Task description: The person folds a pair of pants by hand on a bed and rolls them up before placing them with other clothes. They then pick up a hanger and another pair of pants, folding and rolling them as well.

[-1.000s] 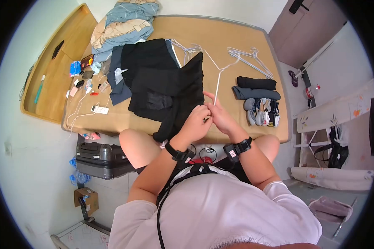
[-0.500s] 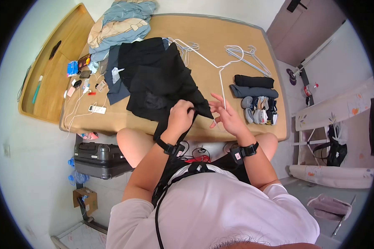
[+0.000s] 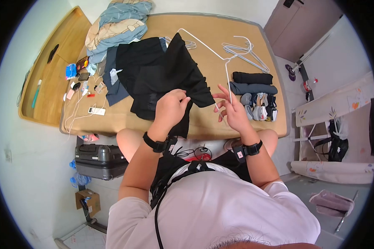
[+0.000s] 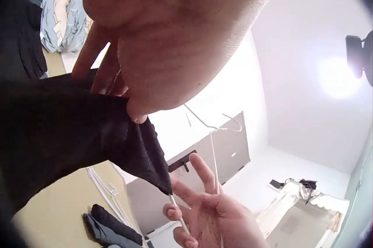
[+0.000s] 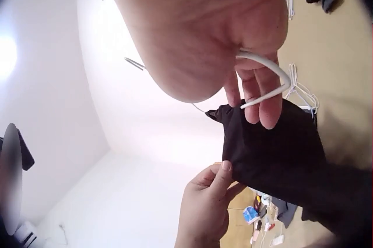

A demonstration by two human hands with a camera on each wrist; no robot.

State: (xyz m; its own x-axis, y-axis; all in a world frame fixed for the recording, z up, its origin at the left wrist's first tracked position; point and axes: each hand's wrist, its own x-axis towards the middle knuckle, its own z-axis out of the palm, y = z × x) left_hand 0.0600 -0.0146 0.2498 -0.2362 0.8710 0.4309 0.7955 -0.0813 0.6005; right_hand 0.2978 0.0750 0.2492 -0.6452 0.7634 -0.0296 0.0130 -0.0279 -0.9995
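Observation:
My left hand (image 3: 169, 108) pinches the edge of a black garment (image 3: 153, 81), fingertips on the cloth in the left wrist view. A white wire hanger (image 3: 201, 43) runs through the cloth: one corner shows beyond its far edge, and the lower bar comes out toward my right hand (image 3: 235, 114). That hand holds the hanger's other corner, which bends round beside the palm in the right wrist view; its fingers are partly spread. The hook points away to the right. Part of the bar is hidden inside the garment, whose rest lies on the bed (image 3: 116, 124).
To the right lie more white hangers (image 3: 253, 62), dark rolled clothes (image 3: 253, 89) and several rolled socks (image 3: 259, 108). Phone-sized items and cables (image 3: 72, 108) lie at the left, below a bunched quilt (image 3: 118, 29). A suitcase (image 3: 99, 159) stands on the floor.
My hands, close together at first, have moved apart. The left went left onto the garment's edge; the right, with the hanger, shifted right. The cloth edge now covers part of the hanger's bar.

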